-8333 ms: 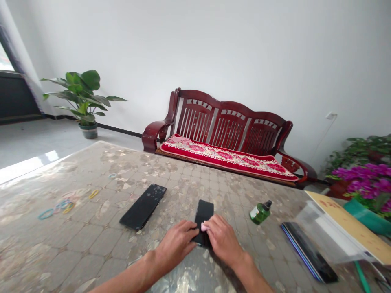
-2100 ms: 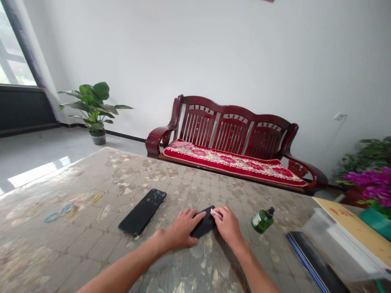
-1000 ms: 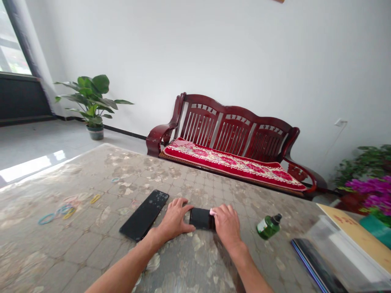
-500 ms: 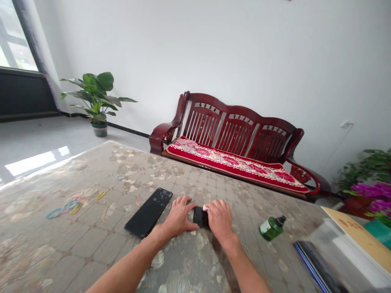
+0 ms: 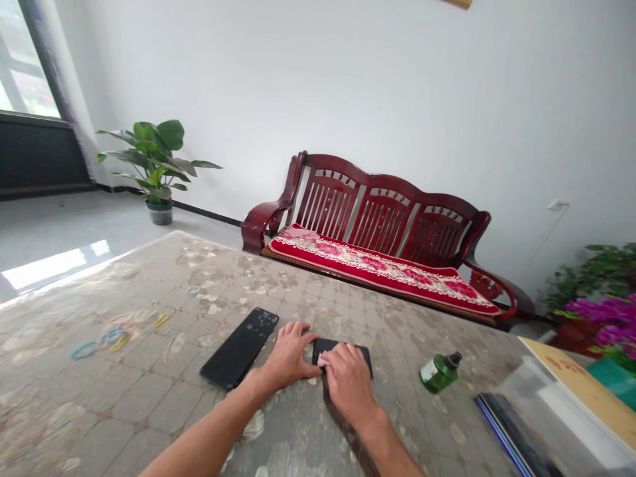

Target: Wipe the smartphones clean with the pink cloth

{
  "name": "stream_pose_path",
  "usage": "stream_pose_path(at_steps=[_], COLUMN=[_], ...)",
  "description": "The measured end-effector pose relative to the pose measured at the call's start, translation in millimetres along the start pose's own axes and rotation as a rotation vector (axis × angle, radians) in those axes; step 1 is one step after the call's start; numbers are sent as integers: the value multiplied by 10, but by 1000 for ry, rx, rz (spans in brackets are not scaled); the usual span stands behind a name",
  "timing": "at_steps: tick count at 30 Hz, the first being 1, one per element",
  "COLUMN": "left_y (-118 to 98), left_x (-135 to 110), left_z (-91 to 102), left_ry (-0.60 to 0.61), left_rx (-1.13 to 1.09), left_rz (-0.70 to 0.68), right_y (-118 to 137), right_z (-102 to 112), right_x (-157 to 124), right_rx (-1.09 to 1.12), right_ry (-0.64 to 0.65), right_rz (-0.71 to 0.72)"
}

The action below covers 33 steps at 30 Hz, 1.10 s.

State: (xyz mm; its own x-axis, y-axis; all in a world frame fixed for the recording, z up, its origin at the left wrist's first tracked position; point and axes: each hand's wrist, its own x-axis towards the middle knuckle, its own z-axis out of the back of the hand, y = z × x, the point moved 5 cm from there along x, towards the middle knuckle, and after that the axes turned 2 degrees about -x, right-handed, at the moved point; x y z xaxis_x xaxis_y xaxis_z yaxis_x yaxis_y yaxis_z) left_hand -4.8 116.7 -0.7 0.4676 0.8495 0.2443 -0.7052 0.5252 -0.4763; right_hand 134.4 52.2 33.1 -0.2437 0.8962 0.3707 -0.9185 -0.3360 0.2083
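Observation:
A small black phone [image 5: 362, 354] lies crosswise on the patterned table [image 5: 149, 397] in front of me. My left hand [image 5: 288, 354] rests flat against its left end, fingers spread. My right hand [image 5: 348, 381] covers most of the phone and pinches a small pink cloth [image 5: 322, 362] against its near left corner. A second, larger black phone [image 5: 241, 346] with pale specks on it lies just left of my left hand.
A small green bottle [image 5: 438, 370] lies on its side to the right. A dark flat device [image 5: 517, 434], clear plastic and a yellow board [image 5: 571, 377] crowd the right edge. Coloured rubber bands [image 5: 106, 336] lie at the left. A red wooden bench [image 5: 377, 245] stands behind.
The small phone has been turned from pointing away to lying crosswise. In the last half second my right hand slid nearer with the pink cloth, uncovering the phone's right end.

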Motion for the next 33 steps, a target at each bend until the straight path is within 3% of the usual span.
stream_pose_path(at_steps=[8, 13, 16, 22, 29, 33], left_y=[0, -3, 3, -17, -51, -44], left_x=[7, -2, -1, -1, -17, -15], left_z=[8, 20, 17, 44, 79, 78], left_ry=[24, 27, 33, 45, 46, 42], left_rx=[17, 26, 30, 34, 42, 46], left_rz=[-7, -2, 6, 12, 16, 12], right_y=[-7, 23, -159, -665, -421, -628], right_z=[-46, 37, 148, 273, 154, 243], right_x=[113, -83, -219, -349, -395, -354], right_rx=[-36, -46, -114, -248, -157, -228], right_ry=[3, 31, 21, -64, -62, -73], right_rz=[-48, 3, -25, -214, -148, -230])
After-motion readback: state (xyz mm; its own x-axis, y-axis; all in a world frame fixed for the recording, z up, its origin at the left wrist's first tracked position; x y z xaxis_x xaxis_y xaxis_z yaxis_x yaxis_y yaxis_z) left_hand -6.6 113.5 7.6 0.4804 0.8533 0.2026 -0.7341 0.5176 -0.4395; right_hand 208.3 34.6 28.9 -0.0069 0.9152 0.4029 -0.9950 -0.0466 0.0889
